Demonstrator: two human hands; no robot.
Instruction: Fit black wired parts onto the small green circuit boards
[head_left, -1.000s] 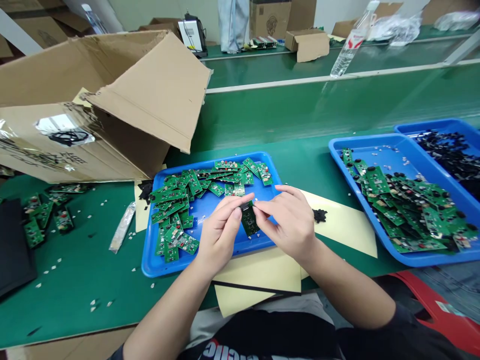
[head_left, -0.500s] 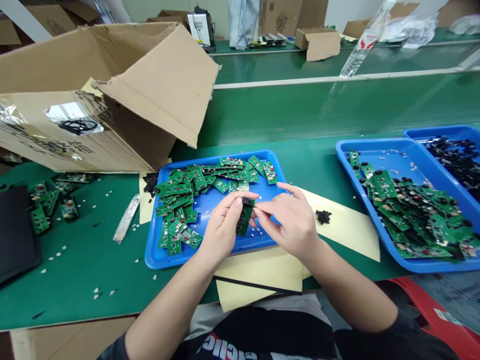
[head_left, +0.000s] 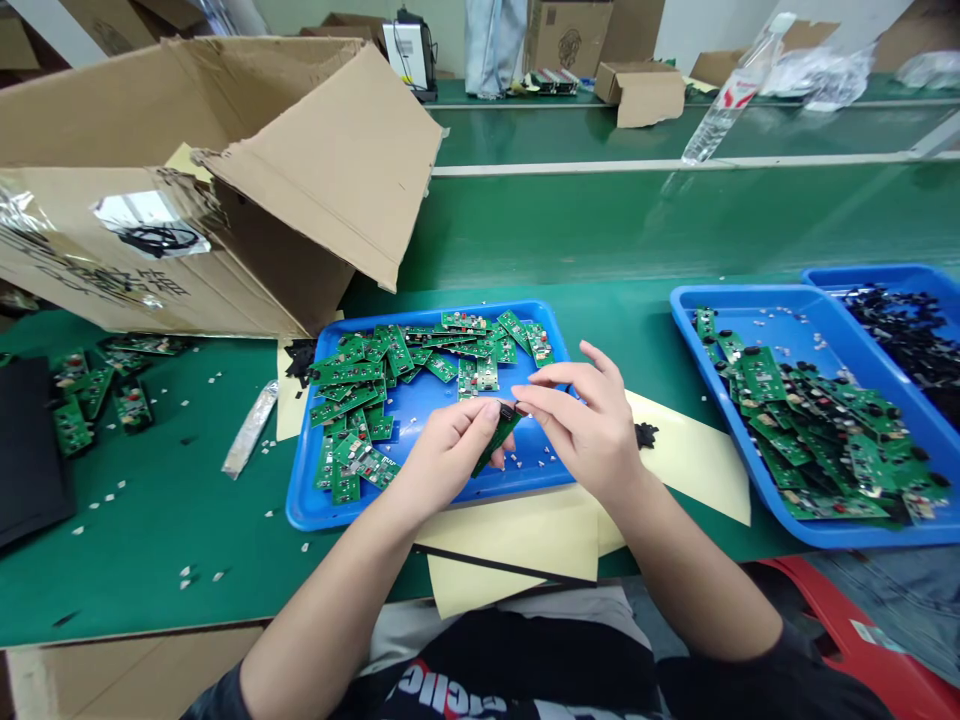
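My left hand [head_left: 439, 455] is closed on a green circuit board [head_left: 493, 442], held tilted above the front of a blue tray [head_left: 420, 508]. A small black part [head_left: 507, 411] shows at the board's upper end, beside my left thumb. My right hand [head_left: 592, 425] pinches at that end with thumb and index finger, on what looks like the small black part; its other fingers are raised. Fingertips partly hide the contact. Many loose green circuit boards [head_left: 349, 375] lie in the tray, mostly along its left and back, with small white bits on its floor.
At right, a second blue tray [head_left: 799, 530] holds piled boards; behind it another tray [head_left: 870, 272] holds black parts. A cardboard box [head_left: 247, 285] stands back left. Cream sheets [head_left: 517, 530] lie under the front tray. More boards [head_left: 90, 390] and a clear-wrapped strip [head_left: 250, 430] lie left.
The circuit board has been tipped over, so its face shows less. My right hand has turned, its fingers now raised, pinching at the board's upper end. The view has shifted slightly.
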